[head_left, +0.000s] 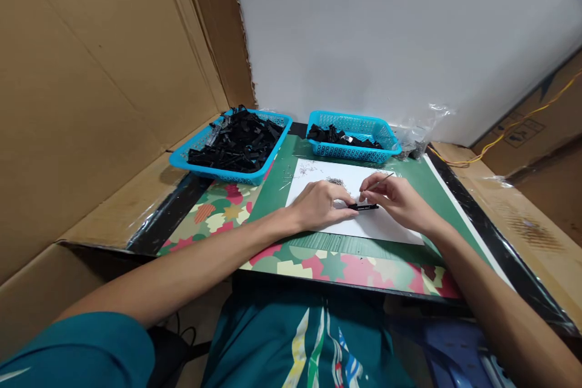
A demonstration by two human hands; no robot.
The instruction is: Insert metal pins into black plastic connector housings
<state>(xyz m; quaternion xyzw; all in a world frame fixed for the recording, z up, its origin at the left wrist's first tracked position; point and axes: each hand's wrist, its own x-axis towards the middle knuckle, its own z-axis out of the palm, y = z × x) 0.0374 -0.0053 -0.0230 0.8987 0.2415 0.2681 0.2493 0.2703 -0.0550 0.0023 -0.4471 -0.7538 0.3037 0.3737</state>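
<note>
My left hand (322,203) pinches one end of a small black plastic piece (367,207) just above a white sheet of paper (309,225). Opposite it, my right hand (393,197) is closed on a thin pointed tool, like tweezers or a slim rod (382,182), whose exact kind I cannot make out. The right fingertips hover by the black piece's far side; whether they touch it is unclear. Behind the hands lies a pile of tiny dark metal bits (336,182), with more bits (309,168) scattered at the sheet's upper left.
A blue basket (182,160) heaped with black plastic pieces stands at the back left. Another blue basket (391,139) holding fewer black parts is at the back centre. Beside it sits a clear plastic bag (421,133). Cardboard walls (113,42) and a yellow cable (495,139) flank the table.
</note>
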